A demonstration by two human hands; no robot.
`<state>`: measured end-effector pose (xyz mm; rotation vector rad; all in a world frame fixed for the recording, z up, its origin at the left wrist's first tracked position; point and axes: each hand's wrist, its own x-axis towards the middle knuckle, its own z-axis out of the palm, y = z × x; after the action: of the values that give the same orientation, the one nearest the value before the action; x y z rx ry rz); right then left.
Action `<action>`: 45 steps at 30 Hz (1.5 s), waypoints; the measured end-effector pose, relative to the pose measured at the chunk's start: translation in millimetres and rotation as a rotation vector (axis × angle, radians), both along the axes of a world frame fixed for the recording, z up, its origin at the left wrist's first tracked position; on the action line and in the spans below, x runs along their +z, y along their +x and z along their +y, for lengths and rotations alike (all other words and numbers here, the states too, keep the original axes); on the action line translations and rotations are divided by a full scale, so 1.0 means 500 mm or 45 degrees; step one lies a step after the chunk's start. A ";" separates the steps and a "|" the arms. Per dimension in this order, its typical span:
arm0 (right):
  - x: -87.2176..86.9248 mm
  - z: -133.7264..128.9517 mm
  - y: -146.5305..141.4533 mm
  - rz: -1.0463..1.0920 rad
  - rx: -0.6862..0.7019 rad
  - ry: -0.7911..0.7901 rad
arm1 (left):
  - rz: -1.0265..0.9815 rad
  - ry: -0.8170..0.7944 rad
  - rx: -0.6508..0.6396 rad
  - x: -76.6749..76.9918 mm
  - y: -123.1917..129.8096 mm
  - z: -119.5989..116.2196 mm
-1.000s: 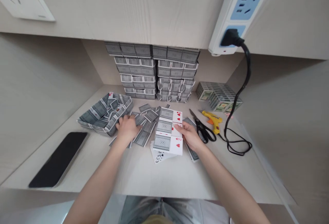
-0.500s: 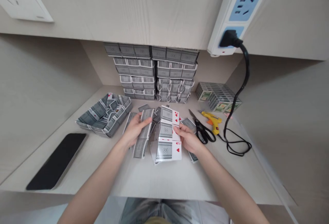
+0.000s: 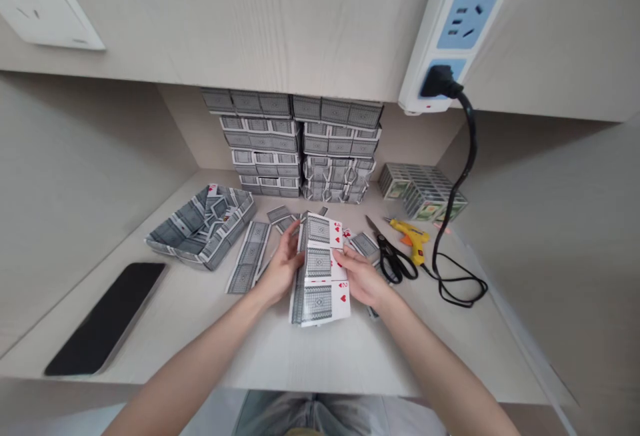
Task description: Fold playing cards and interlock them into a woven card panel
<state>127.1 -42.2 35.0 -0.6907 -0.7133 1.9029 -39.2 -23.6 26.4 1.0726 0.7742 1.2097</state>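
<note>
Between my hands is a panel of joined playing cards (image 3: 319, 264), patterned backs up, with red heart corners along its right edge. My right hand (image 3: 364, 277) is closed on that right edge, thumb on top. My left hand (image 3: 283, 268) grips a folded strip of cards (image 3: 297, 303) that lies against the panel's left side; its fingers are partly hidden behind. Left of my left hand, another card strip (image 3: 249, 259) rests on the table. Loose cards (image 3: 280, 215) lie beyond the hands, and more cards (image 3: 365, 244) are beside my right hand.
A card-built tray (image 3: 200, 226) holding loose cards stands left, behind a black phone (image 3: 107, 316). Stacked card boxes (image 3: 300, 143) fill the back. Black-handled scissors (image 3: 393, 256), a yellow glue gun (image 3: 413, 236) with its cord, and clear-wrapped packs (image 3: 425, 186) are right. A power strip (image 3: 457, 43) hangs above.
My left hand has moved right, bringing its card strip against the left side of the panel. The right hand keeps hold of the panel. More of the strip on the table now shows.
</note>
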 end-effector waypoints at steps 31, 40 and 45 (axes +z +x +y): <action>-0.012 0.011 0.004 -0.265 -0.223 0.054 | -0.441 -0.554 -0.098 0.033 -0.008 -0.002; 0.004 0.016 0.022 -0.169 -0.214 -0.161 | -0.442 -0.631 0.177 0.034 -0.021 0.022; 0.022 0.012 0.037 -0.063 -0.037 -0.208 | -0.393 -0.599 0.337 0.031 -0.028 0.031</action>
<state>145.7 -36.0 46.0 -0.8482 -0.5796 1.9378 -53.1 -8.2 41.7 0.3953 0.9167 1.2901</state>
